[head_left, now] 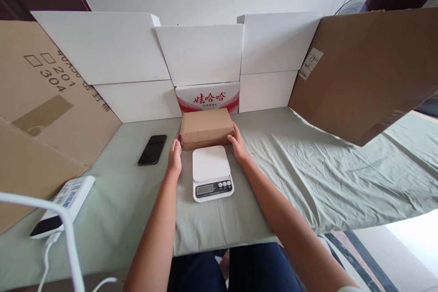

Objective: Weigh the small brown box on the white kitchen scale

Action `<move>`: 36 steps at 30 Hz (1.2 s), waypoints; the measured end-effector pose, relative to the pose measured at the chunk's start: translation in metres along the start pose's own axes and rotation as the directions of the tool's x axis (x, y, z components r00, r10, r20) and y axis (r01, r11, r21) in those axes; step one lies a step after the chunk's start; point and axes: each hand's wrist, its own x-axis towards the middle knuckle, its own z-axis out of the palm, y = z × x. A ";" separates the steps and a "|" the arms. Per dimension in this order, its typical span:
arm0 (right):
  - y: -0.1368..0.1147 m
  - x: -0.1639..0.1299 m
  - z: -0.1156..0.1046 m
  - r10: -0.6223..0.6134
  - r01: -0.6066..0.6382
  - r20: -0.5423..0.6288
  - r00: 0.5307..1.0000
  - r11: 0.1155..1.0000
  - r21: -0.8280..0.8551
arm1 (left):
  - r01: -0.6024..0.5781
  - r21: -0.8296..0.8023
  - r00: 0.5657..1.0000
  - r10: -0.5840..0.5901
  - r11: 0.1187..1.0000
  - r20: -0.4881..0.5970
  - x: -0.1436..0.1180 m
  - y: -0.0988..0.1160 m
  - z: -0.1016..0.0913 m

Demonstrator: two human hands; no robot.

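Observation:
A small brown cardboard box (207,127) sits behind a white kitchen scale (211,163) on the green cloth. My left hand (175,155) presses against the box's left end, and my right hand (237,143) is at its right end, with the thumb on the front corner. Between them the two hands grip the box. The scale's platform carries nothing, and its grey display and row of buttons face me. Whether the box is lifted off the cloth I cannot tell.
To the left lie a black phone (152,149) and a white power strip (65,205) with a cable. White boxes (201,54) and a red-printed carton (208,98) form a wall behind. Large cardboard boxes stand left (41,114) and right (362,73). A white curved tube (65,214) crosses the lower left.

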 end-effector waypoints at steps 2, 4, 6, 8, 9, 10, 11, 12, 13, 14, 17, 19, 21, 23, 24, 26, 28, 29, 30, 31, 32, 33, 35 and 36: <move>-0.004 -0.002 0.003 -0.001 0.001 0.008 1.000 1.000 -0.005 | 0.008 0.007 0.999 -0.008 1.000 0.031 -0.002 0.000 0.004; -0.007 -0.003 0.004 0.005 -0.005 0.008 1.000 1.000 -0.016 | 0.014 0.011 0.999 -0.014 1.000 0.033 -0.003 0.001 0.005; -0.008 -0.004 0.004 0.001 -0.001 0.016 1.000 1.000 -0.016 | 0.011 0.014 1.000 -0.011 1.000 0.015 -0.003 0.004 0.004; -0.007 -0.003 0.004 -0.020 0.020 0.028 0.999 1.000 -0.001 | -0.009 0.021 1.000 0.009 1.000 -0.005 -0.004 0.007 0.002; -0.007 -0.003 0.005 -0.036 0.036 0.030 0.999 0.999 0.006 | -0.025 0.033 1.000 0.025 0.999 -0.010 -0.004 0.010 0.002; -0.007 -0.003 0.005 -0.052 0.052 0.024 0.998 0.999 0.006 | -0.047 0.053 0.999 0.048 0.998 -0.009 -0.005 0.014 0.001; -0.007 -0.003 0.006 -0.067 0.067 0.012 0.998 0.998 -0.001 | -0.077 0.080 0.997 0.077 0.994 0.000 -0.007 0.018 0.000; -0.009 -0.004 0.007 -0.081 0.081 0.001 0.997 0.997 -0.013 | -0.113 0.112 0.994 0.112 0.987 0.016 -0.010 0.023 0.000; -0.011 -0.005 0.007 -0.094 0.094 -0.007 0.996 0.995 -0.027 | -0.152 0.142 0.988 0.149 0.978 0.037 -0.013 0.029 0.000; -0.014 -0.008 0.008 -0.106 0.106 -0.006 0.994 0.994 -0.039 | -0.191 0.166 0.981 0.184 0.968 0.056 -0.017 0.035 -0.001; -0.026 -0.026 0.005 -0.128 0.129 0.021 0.992 0.990 -0.053 | -0.260 0.176 0.965 0.250 0.949 0.080 -0.038 0.052 -0.002; -0.031 -0.044 0.001 -0.122 0.124 0.032 0.992 0.990 -0.069 | -0.259 0.141 0.965 0.252 0.955 0.066 -0.056 0.057 -0.004; -0.034 -0.065 -0.005 -0.109 0.113 0.040 0.993 0.989 -0.098 | -0.238 0.098 0.971 0.234 0.966 0.048 -0.077 0.057 -0.007; -0.034 -0.084 -0.010 -0.105 0.109 0.038 0.994 0.987 -0.122 | -0.206 0.074 0.978 0.204 0.976 0.035 -0.099 0.053 -0.011; -0.034 -0.092 -0.012 -0.104 0.107 0.036 0.994 0.986 -0.130 | -0.189 0.069 0.982 0.187 0.980 0.026 -0.108 0.051 -0.013; -0.035 -0.104 -0.014 -0.103 0.106 0.028 0.994 0.983 -0.149 | -0.149 0.064 0.989 0.149 0.987 0.010 -0.123 0.046 -0.018; -0.037 -0.110 -0.014 -0.108 0.110 0.023 0.994 0.979 -0.174 | -0.112 0.064 0.994 0.113 0.992 -0.012 -0.132 0.043 -0.021; -0.039 -0.111 -0.014 -0.111 0.113 0.022 0.994 0.976 -0.185 | -0.095 0.069 0.995 0.097 0.993 -0.019 -0.134 0.042 -0.021; -0.040 -0.111 -0.013 -0.114 0.116 0.020 0.993 0.974 -0.193 | -0.081 0.077 0.996 0.082 0.994 -0.022 -0.134 0.042 -0.022; -0.042 -0.111 -0.013 -0.118 0.119 0.014 0.993 0.973 -0.197 | -0.070 0.086 0.997 0.071 0.994 -0.019 -0.134 0.041 -0.021; -0.043 -0.110 -0.012 -0.121 0.120 0.007 0.993 0.973 -0.198 | -0.062 0.094 0.998 0.064 0.994 -0.015 -0.133 0.041 -0.021; -0.043 -0.109 -0.012 -0.122 0.119 0.000 0.993 0.973 -0.199 | -0.057 0.099 0.998 0.058 0.993 -0.010 -0.133 0.041 -0.021; -0.043 -0.108 -0.012 -0.123 0.120 -0.006 0.992 0.973 -0.200 | -0.056 0.103 0.998 0.057 0.993 -0.013 -0.131 0.040 -0.021; -0.042 -0.108 -0.012 -0.125 0.121 -0.005 0.992 0.972 -0.199 | -0.058 0.101 0.998 0.061 0.993 -0.028 -0.130 0.040 -0.021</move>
